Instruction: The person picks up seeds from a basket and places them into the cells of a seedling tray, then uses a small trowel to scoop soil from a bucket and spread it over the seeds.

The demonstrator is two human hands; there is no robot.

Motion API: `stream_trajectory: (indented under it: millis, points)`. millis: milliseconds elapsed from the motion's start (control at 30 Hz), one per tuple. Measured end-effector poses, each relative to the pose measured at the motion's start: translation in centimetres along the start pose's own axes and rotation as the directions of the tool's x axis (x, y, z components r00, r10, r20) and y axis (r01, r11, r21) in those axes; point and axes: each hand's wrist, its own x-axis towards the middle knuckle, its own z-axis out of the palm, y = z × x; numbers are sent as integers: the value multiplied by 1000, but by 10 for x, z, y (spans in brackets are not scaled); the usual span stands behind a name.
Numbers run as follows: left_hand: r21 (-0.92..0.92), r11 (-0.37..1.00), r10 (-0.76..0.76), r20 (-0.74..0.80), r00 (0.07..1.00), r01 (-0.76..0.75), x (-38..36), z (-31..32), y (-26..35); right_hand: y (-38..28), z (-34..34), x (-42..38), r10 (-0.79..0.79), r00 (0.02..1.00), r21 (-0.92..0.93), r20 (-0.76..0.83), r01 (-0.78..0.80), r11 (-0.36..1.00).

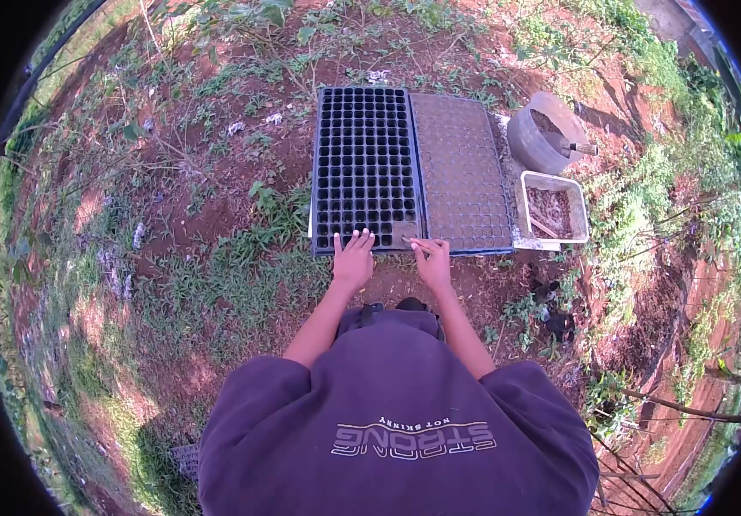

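Note:
A black seedling tray [366,155] with mostly unfilled cells lies in front of me. A little brown soil [405,230] covers a few cells at its near right corner. My left hand [354,261] rests on the tray's near edge, fingers spread, holding nothing. My right hand [432,263] is closed in a pinch at that corner, on a thin, reddish-brown stick [412,241] whose tip points left at the soil. Touching the tray's right side is a second seedling tray [463,163], its cells filled with brown soil.
To the right stand a round translucent bucket [532,142] with a handled tool [581,149] sticking out, and a white rectangular tub [584,215] holding reddish-brown material and a stick. Weeds and red soil [216,193] surround the trays. Thin branches [680,408] cross the lower right.

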Motion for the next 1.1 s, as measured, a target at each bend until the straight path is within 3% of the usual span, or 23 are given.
stream_trajectory:
  millis: [1100]
  points:
    - [-41, 999, -4, -106, 994, 0, -1, 0, 1, -2, -1, 8, 15, 998, -33, 62, -13, 999]
